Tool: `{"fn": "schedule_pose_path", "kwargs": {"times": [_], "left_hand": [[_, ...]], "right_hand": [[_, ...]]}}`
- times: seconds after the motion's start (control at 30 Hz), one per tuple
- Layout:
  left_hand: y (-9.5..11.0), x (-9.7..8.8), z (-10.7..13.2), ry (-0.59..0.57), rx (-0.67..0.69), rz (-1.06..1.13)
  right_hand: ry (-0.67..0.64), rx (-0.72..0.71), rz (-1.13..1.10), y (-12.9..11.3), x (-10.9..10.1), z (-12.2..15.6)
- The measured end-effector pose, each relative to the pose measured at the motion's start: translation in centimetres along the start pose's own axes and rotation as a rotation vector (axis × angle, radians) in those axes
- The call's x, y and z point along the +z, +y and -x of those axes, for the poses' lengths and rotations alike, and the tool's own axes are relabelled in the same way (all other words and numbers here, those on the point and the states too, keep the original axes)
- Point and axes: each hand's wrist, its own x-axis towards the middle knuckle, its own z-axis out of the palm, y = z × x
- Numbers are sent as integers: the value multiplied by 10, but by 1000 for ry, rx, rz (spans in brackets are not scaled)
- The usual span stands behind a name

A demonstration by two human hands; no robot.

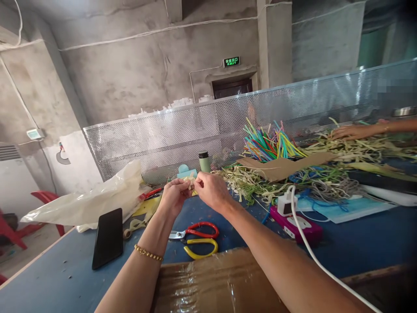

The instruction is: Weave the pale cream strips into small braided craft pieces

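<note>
My left hand (174, 195) and my right hand (210, 188) are raised together above the blue table (58, 278). Both pinch a small pale yellow strip (191, 181) between their fingertips. A gold bracelet circles my left wrist. Below the hands lie scissors with red and yellow handles (197, 238) on the table. A flattened cardboard sheet (215, 282) sits under my forearms near the front edge.
A black phone (108, 237) lies to the left, beside a pale plastic bag (94, 200). A heap of pale strips (342, 161) and coloured sticks (270, 143) covers the right. A charger with white cable (286, 204) and a green bottle (204, 161) stand by the perforated metal screen. Another person's hand (352, 130) rests at far right.
</note>
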Motion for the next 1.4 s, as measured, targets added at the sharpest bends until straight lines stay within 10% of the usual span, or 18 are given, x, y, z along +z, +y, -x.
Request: {"fn": "schedule_pose_path", "kwargs": {"times": [0.23, 0.73, 1.4], "left_hand": [[2, 2, 0, -80, 139, -40], [4, 2, 7, -286, 165, -420], [2, -2, 0, -141, 86, -79]], "right_hand": [[-173, 529, -762, 15, -7, -13], [-106, 233, -672, 20, -7, -11], [-185, 230, -656, 22, -8, -11]]}}
